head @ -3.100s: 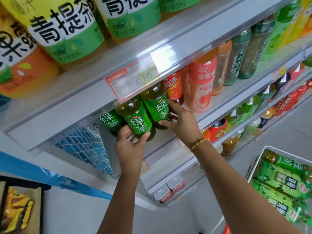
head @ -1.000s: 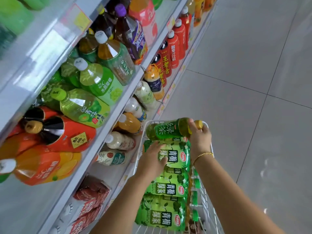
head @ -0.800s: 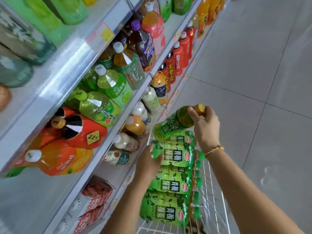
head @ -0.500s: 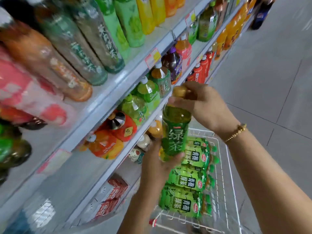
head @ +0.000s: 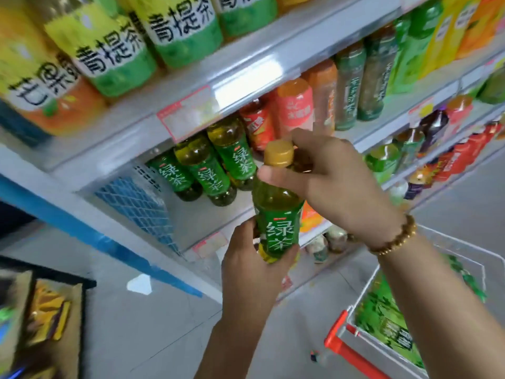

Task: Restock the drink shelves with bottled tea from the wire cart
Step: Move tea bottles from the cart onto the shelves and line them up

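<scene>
**Green tea bottle lifted to the shelf gap**

Since the moment half a second back, both hands have carried the green tea bottle (head: 277, 212) up and leftward across the frame; it now sits at centre, in front of the shelf opening rather than over the cart. It stands nearly upright, yellow cap (head: 278, 153) on top, green label facing the camera.

The left hand (head: 250, 265) wraps the lower part of the bottle from below, fingers curled round the label and base. The right hand (head: 330, 181) closes on the neck just under the cap — thumb across the front, fingers bent behind — with a beaded bracelet (head: 396, 239) on its wrist.

Behind the bottle, left of centre, three matching green tea bottles (head: 207, 165) stand side by side on the middle shelf (head: 218, 214), under a blurred price tag (head: 188, 113) on the edge of the shelf above. To their left the shelf floor is bare, with a blue mesh panel (head: 136, 203) at its end. Large bottles with green and yellow labels (head: 114, 50) fill the top of the frame; orange, pink and dark green bottles run off toward the upper right.

At lower right, the wire cart (head: 363, 291) with its red handle (head: 352, 351) holds green shrink-wrapped packs (head: 382, 315) — partly hidden by the right forearm.
</scene>
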A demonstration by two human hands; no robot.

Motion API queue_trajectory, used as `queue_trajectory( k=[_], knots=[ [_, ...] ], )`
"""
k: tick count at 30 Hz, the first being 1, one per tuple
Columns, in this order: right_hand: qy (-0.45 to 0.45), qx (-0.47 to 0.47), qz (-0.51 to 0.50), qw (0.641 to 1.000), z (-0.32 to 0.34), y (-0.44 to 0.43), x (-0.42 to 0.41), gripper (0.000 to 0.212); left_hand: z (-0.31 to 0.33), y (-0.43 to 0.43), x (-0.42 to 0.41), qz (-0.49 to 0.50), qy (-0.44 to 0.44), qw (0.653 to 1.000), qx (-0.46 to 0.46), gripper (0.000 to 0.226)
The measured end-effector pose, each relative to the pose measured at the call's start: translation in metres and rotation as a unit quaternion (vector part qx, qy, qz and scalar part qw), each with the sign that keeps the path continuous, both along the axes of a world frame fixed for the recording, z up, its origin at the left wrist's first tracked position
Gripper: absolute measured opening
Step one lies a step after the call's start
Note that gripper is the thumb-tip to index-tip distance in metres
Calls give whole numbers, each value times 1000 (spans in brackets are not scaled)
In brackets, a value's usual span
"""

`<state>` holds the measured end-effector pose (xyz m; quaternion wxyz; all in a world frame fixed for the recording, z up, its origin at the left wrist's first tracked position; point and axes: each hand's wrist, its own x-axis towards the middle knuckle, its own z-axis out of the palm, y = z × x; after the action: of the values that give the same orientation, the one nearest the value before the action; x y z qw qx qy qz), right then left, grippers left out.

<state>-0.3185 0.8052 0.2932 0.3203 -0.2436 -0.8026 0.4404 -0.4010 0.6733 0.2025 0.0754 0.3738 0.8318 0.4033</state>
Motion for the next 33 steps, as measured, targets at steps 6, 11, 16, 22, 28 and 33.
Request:
queue_trajectory(
  k=[6,11,16,22,28,33],
  knots=[
    [95,-49,172,979,-12,-42,-60,32,4,-25,-66,167,72,982,53,60],
    [-131,34,-21,991,-85,-13,-83,33,-12,-15,-116,206,30,973,104,54],
    [-219,64,-78,970,-146,6,-84,48,-25,-1,-143,248,16,962,115,59],
    [-211,116,-107,965,-158,12,-91,53,-36,7,-158,247,26,963,104,60],
    [-177,117,-134,968,-168,10,-94,45,-42,17,-165,217,-5,965,146,63],
    [-181,121,-135,967,-171,12,-94,46,-47,21,-168,221,-4,964,148,67]
  ],
)
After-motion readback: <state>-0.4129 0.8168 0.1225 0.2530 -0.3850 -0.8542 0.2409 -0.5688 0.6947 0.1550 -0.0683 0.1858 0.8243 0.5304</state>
